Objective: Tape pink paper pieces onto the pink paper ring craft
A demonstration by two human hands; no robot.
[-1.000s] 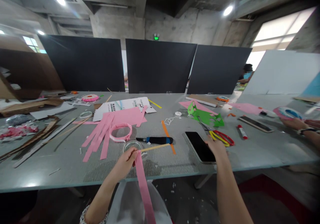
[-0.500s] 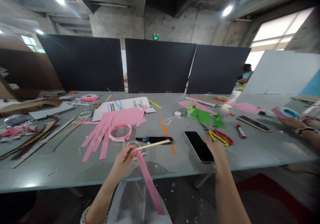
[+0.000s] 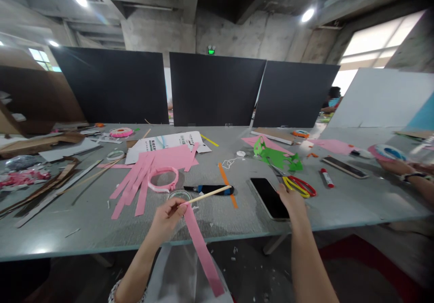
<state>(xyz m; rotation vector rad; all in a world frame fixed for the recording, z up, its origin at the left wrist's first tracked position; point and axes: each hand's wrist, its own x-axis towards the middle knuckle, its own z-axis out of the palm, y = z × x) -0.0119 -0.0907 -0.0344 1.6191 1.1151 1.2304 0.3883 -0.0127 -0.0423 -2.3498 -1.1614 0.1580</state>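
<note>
pink strip [image 3: 203, 251] hangs past the table's near edge [image 3: 101, 250], lower end swung rightward since a second ago; flat, narrow. left hand [image 3: 168, 217] pinches its top with a pale stick [image 3: 210, 194], tip now higher. right hand [image 3: 294, 202] apart, beside the phone [image 3: 269, 197]; grip unclear.

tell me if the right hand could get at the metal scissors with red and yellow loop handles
Likely yes: the right hand, at the edge of the flat black-screened phone, is close to the scissors, and nothing visible lies over their handles.
</note>
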